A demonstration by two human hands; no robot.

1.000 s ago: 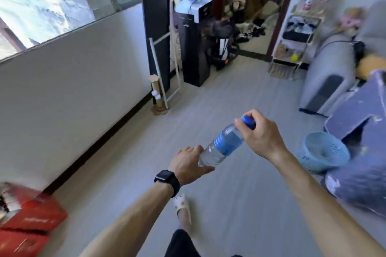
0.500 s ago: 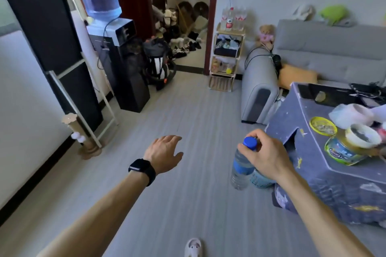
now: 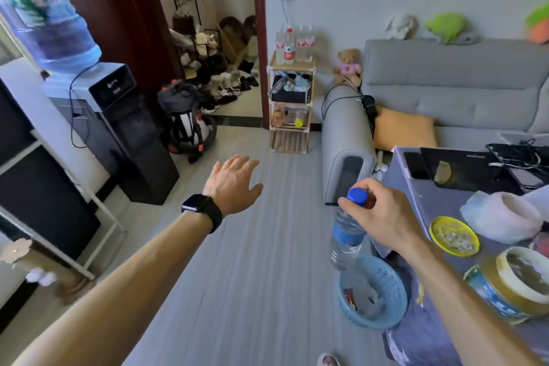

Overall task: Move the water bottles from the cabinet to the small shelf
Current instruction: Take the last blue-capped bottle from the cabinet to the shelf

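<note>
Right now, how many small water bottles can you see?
5: one bottle held by its cap in the right hand; four bottles standing atop the small shelf. Others may hide behind.

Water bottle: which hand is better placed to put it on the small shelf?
Right. The right hand grips the water bottle at its blue cap, so no handover is needed. The left hand is open and empty. The small shelf stands ahead.

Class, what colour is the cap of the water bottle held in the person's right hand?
Blue. The cap tops the water bottle gripped by the right hand, clear in the head view.
</note>
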